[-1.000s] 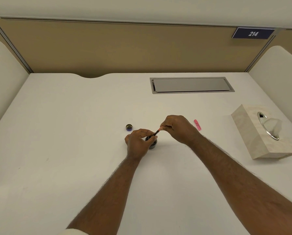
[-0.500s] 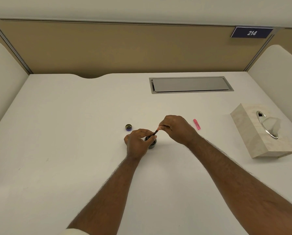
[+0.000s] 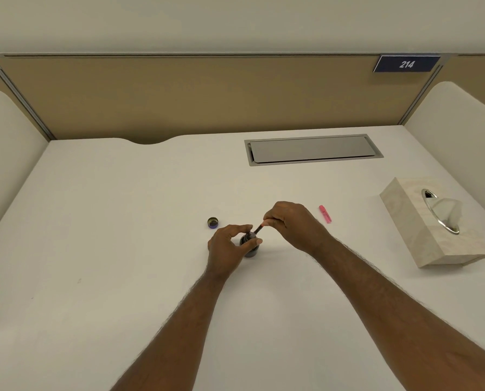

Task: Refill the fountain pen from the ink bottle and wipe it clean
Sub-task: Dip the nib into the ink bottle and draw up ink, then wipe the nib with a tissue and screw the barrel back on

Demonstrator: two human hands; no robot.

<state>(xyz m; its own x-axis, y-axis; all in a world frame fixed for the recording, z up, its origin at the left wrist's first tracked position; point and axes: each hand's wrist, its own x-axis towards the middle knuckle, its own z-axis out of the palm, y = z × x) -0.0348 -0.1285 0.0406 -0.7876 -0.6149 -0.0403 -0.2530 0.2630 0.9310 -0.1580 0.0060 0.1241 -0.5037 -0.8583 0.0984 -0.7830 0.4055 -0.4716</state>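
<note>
The ink bottle [image 3: 249, 245] stood upright on the white surface [image 3: 123, 249], gripped around its sides by the left hand [image 3: 227, 246], thumb and fingers curled on it. The fountain pen [image 3: 257, 230] was pinched at its upper end by the right hand [image 3: 290, 224], tilted, its lower tip set at the bottle's mouth. The bottle cap [image 3: 213, 222] lay open-side up just left of the hands. A pink pen cap [image 3: 325, 213] lay to the right, a tissue box [image 3: 430, 224] farther right.
</note>
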